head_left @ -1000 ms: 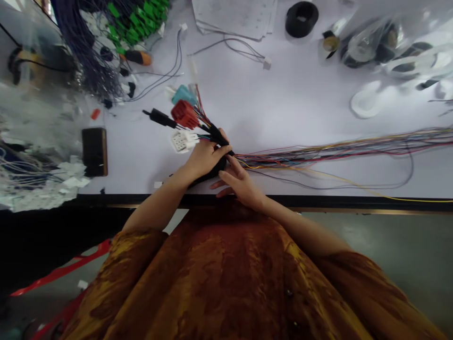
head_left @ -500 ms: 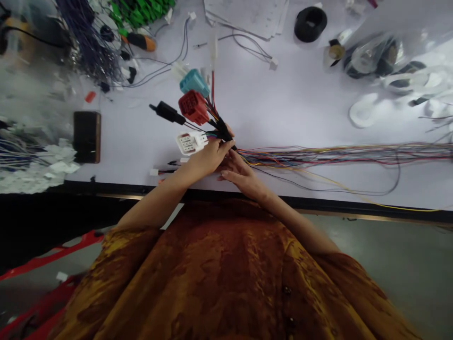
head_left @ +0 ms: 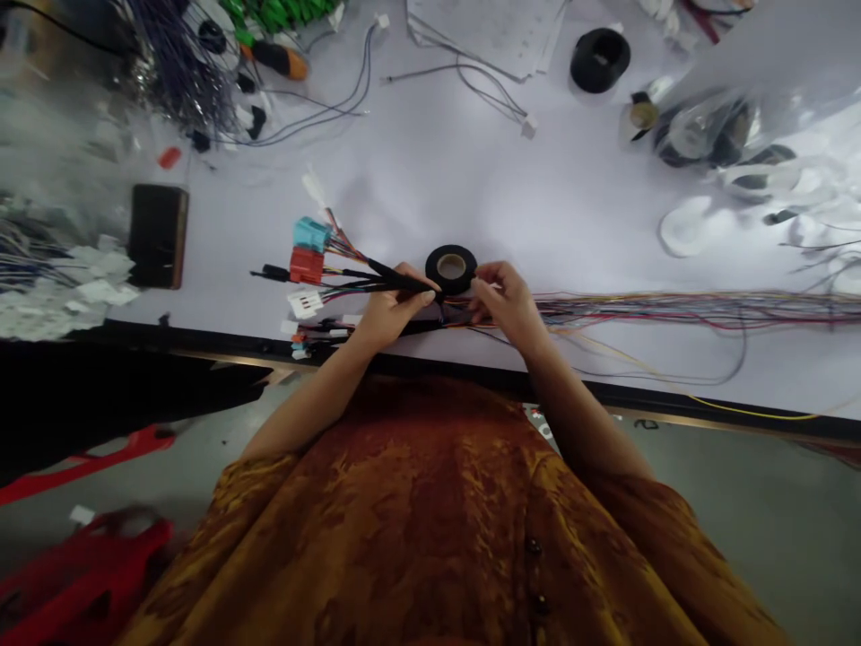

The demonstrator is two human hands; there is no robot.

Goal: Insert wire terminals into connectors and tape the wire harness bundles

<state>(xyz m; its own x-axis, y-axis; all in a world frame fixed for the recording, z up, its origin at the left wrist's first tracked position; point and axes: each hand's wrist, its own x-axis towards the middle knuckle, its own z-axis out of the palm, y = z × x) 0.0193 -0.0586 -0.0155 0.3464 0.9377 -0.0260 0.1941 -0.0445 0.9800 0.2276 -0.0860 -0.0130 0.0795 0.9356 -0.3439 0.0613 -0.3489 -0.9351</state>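
Observation:
My left hand (head_left: pixel 388 309) is closed round a wire harness (head_left: pixel 363 280) at its black-taped neck. Beyond the grip the harness fans out to a teal connector (head_left: pixel 310 234), a red connector (head_left: pixel 307 265), a white connector (head_left: pixel 305 302) and a black plug (head_left: pixel 273 272). My right hand (head_left: pixel 506 299) pinches a roll of black tape (head_left: pixel 451 267) that stands right above the harness. From my hands a long bundle of coloured wires (head_left: pixel 673 308) runs to the right across the white table (head_left: pixel 430 179).
A black box (head_left: pixel 157 235) lies at the left, with white connectors (head_left: pixel 60 292) heaped beside it. A second black tape roll (head_left: pixel 598 58), papers (head_left: pixel 491 27), plastic bags (head_left: pixel 726 117) and an orange-handled tool (head_left: pixel 275 59) lie at the back. The table's dark edge (head_left: pixel 673 413) runs before me.
My right hand has risen from under the harness and now holds the tape roll at the bundle. The connectors have dropped lower and flatter towards the table.

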